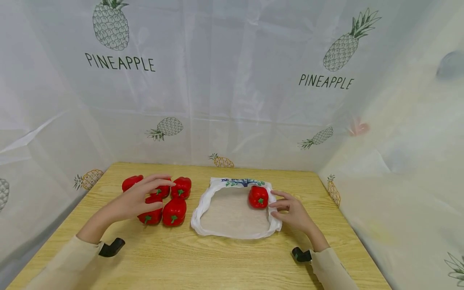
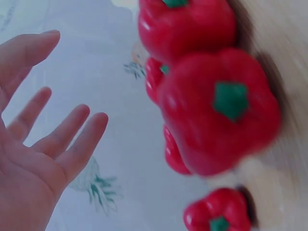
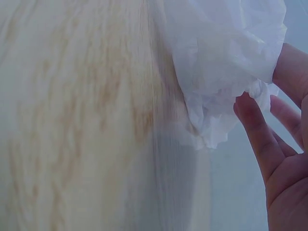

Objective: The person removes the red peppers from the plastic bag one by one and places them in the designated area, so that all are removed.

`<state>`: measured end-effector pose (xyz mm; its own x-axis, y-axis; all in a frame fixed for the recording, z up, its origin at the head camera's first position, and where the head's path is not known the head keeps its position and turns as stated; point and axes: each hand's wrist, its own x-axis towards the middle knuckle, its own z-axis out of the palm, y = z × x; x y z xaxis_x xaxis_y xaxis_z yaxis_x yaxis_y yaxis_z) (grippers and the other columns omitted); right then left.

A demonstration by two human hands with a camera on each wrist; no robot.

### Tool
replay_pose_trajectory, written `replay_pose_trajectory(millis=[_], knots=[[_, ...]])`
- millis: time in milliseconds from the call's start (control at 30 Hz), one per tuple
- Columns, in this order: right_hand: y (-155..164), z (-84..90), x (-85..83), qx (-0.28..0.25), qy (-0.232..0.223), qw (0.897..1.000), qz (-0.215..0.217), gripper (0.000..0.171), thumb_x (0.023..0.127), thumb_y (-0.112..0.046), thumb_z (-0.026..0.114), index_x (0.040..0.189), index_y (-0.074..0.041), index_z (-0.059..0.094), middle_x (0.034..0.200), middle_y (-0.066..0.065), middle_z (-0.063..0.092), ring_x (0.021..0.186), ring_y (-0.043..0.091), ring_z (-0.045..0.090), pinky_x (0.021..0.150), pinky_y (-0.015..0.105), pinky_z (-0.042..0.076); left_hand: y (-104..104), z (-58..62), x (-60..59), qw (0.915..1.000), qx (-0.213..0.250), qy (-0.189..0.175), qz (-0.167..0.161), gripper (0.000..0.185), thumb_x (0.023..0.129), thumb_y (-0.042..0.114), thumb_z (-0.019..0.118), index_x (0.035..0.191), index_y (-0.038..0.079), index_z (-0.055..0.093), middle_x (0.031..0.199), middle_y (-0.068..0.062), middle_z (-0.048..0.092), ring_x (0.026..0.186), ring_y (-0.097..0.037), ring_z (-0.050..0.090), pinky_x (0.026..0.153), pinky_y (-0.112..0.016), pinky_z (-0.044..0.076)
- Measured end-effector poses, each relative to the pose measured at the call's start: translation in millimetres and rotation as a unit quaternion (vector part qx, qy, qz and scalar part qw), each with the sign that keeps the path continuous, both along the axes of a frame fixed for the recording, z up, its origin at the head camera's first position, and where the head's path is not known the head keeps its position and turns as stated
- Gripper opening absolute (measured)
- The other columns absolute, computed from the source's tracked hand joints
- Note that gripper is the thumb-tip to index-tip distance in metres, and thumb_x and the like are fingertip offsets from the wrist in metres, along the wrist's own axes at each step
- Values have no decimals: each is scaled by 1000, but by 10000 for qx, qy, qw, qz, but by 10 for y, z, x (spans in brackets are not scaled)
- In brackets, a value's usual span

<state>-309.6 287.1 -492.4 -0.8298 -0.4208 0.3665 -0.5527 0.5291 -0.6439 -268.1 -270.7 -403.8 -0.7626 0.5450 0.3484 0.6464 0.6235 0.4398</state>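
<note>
Several red bell peppers (image 1: 174, 212) with green stems stand grouped on the left of the table. My left hand (image 1: 135, 201) is over the left part of that group, fingers spread and relaxed, holding nothing. In the left wrist view the hand (image 2: 43, 139) is apart from the nearest pepper (image 2: 197, 115). A white plastic bag (image 1: 204, 205) lies with its mouth wide, its rim rolled outward. Inside it, at the right, sits one red pepper (image 1: 258, 197). My right hand (image 1: 291, 211) touches the bag's right rim with loosely bent, spread fingers; the right wrist view shows fingertips against the crumpled plastic (image 3: 221, 91).
The wooden table (image 1: 217, 262) extends in front of the bag and peppers. A pale curtain (image 1: 232, 92) with pineapple prints hangs behind the table and along both sides. Black mounts (image 1: 111, 247) sit at both sleeve cuffs.
</note>
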Motion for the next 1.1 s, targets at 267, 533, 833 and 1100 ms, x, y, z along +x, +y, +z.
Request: replay_pose_trajectory(millis=[267,533,833,1100], knots=[[-10,2,0,-117,-81,9999,92,21,89,-3,85,110,-6,83,153,18,56,112,32,73,90,44,63,410,35,-79,9988,216,-308,-314,61,90,10,86,143,29,63,161,-6,47,140,-29,51,95,-36,61],[2,-13,-5,-168,-124,9998,53,20,89,-5,86,109,-10,84,153,16,56,111,30,73,90,42,64,831,-24,-180,9925,315,-828,-842,59,94,11,83,146,28,60,165,-4,42,143,-26,48,104,-45,58],[3,-17,-2,-90,-16,10000,16,22,89,-4,86,110,-10,84,153,16,56,112,30,73,89,41,64,1204,-136,-347,9833,601,-1363,-1043,58,95,12,82,146,25,60,166,-2,38,148,-24,42,104,-43,58],[3,-19,-5,-4,-28,10000,-10,21,89,-6,86,110,-7,84,154,16,55,112,26,73,90,37,64,1484,-294,-484,9777,657,-1581,-1214,56,97,10,78,148,18,58,166,-12,39,145,-28,47,101,-45,60]])
